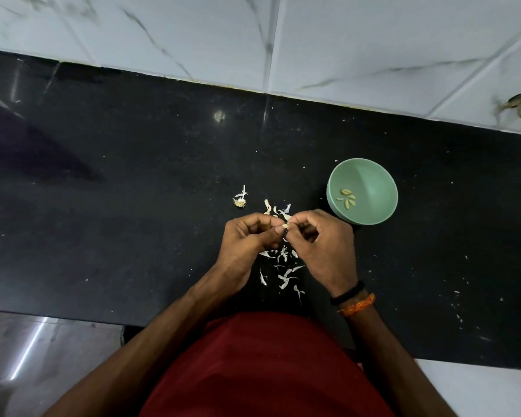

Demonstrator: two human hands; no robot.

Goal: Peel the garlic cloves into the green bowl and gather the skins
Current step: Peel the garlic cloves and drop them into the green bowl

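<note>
Above a black stone bench (133, 182), the left hand (247, 236) and right hand (322, 239) pinch a small pale garlic clove (285, 226) in curled fingers; thin white skins (286, 275) lie scattered beneath, peeled cloves (348, 197) inside the round green bowl (373, 182) nearby.

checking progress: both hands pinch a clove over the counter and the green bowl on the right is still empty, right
Not quite. In the head view the green bowl already holds a few peeled cloves. The rest stands: both hands, left and right, pinch a clove over the counter.
</note>
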